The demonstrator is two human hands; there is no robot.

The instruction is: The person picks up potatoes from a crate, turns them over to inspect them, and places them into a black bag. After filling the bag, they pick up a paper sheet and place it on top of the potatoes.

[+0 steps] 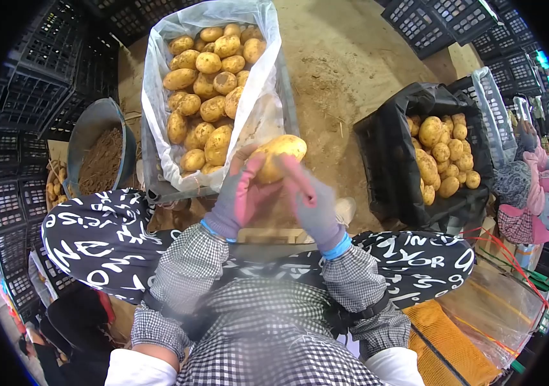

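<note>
A large yellow potato is in my left hand, which wears a grey and pink glove and grips it from the left and below. My right hand, gloved the same way, is smeared by motion. Its fingers reach up to the potato's lower right side. Just beyond my left hand stands a crate lined with a white plastic bag, full of potatoes. To the right is a second crate with a black liner, holding smaller potatoes.
A bucket of soil stands on the left, near stacked black crates. More crates are at the upper right. A person in pink sits at far right. An orange mesh bag lies at lower right.
</note>
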